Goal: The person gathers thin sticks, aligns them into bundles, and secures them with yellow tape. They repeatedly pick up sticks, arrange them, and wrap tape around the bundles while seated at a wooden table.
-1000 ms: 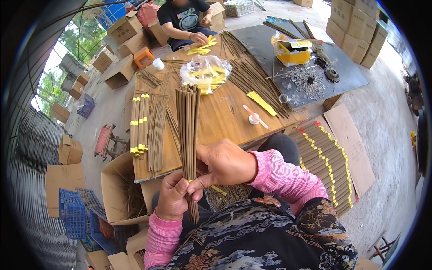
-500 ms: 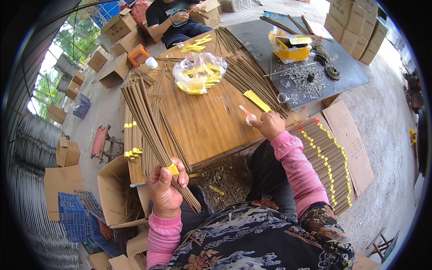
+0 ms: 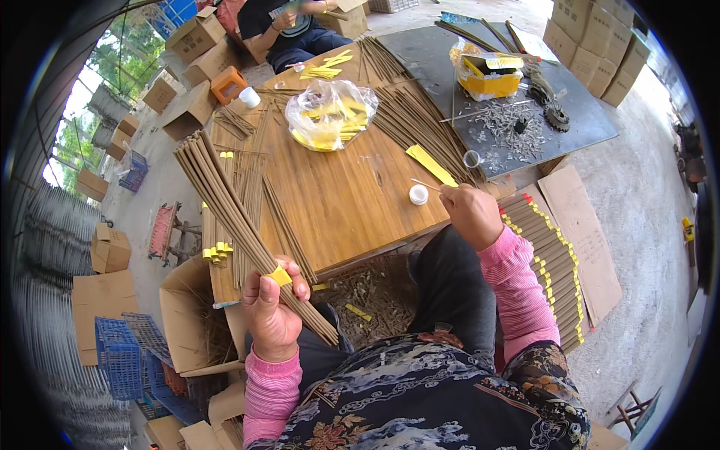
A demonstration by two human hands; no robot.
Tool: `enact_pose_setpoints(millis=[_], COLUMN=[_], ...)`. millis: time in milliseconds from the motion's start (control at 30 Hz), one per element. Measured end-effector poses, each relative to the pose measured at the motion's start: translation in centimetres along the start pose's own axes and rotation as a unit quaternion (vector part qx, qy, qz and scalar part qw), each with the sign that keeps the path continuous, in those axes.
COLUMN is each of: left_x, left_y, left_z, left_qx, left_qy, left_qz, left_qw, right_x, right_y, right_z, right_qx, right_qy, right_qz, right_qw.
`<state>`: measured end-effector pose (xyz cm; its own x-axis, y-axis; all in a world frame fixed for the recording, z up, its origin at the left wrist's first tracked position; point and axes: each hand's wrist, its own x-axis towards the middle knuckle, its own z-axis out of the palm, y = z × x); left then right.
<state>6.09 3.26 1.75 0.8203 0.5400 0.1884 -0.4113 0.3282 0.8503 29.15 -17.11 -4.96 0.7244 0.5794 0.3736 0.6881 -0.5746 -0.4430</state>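
Observation:
My left hand [image 3: 271,315] is closed around a slanting bundle of brown incense sticks [image 3: 225,206]. A yellow paper band [image 3: 280,275] lies around the bundle at my thumb and fingers. Over the table's near right edge, my right hand [image 3: 472,215] is closed on a thin flat stick [image 3: 426,183], whose tip points left above a small white pot [image 3: 418,195]. Just beyond that hand lies a stack of yellow paper strips [image 3: 431,165]. The fingertips of my right hand are mostly hidden behind its back.
On the wooden table [image 3: 352,217] are a plastic bag of yellow strips [image 3: 331,116] and loose sticks [image 3: 416,120]. Finished banded bundles [image 3: 551,255] lie on cardboard at the right. An open carton [image 3: 191,319] stands at lower left. Across the table sits another person [image 3: 281,37].
My right hand has moved right, and the flat stick has turned from steep to nearly level. The bundle's far end has swung slightly left. Across the table, the other person's hands have shifted.

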Motion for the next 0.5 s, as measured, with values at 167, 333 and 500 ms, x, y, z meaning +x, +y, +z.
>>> enact_pose_setpoints(millis=[167, 333, 500], left_x=[0.0, -0.3, -0.4], left_y=[-0.3, -0.3, -0.5], left_z=[-0.1, -0.3, -0.2], left_qx=[0.003, 0.006, 0.009], left_qy=[-0.007, 0.005, 0.012], left_qz=[-0.002, -0.006, -0.009], left_qw=[1.000, 1.000, 1.000], right_x=[0.4, 1.2, 1.7], right_y=[0.2, 0.4, 1.2], right_z=[0.9, 2.2, 3.6], right_qx=[-0.053, -0.085, -0.102], right_qy=[-0.014, -0.029, -0.046], right_qz=[-0.019, -0.016, -0.025], right_qw=[0.998, 0.996, 0.993])
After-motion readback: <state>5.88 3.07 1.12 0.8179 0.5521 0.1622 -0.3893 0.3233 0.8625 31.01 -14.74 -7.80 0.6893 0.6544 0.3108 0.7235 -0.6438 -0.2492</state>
